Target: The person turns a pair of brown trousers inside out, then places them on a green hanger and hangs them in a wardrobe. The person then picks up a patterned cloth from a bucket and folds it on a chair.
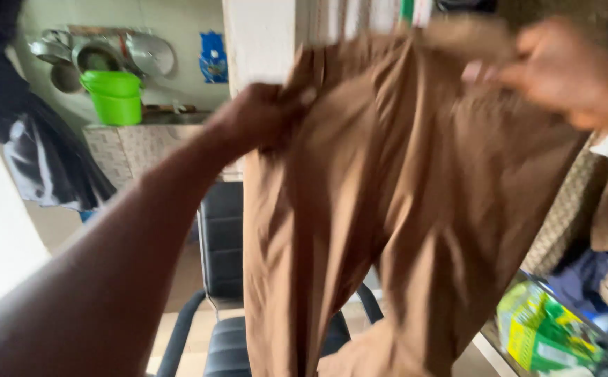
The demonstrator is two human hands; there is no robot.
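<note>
A pair of brown trousers [388, 209] hangs in front of me, held up by its waistband with the legs dangling down. My left hand [258, 115] grips the left end of the waistband, arm stretched out. My right hand [562, 66], blurred at the upper right, pinches the right end of the waistband close to the camera.
A black office chair [224, 279] stands behind the trousers. A green bucket [114, 96] sits on a tiled counter below hanging metal pots [101, 52]. Dark cloth [46, 153] hangs at the left. A green package [541, 328] and piled fabric lie at the lower right.
</note>
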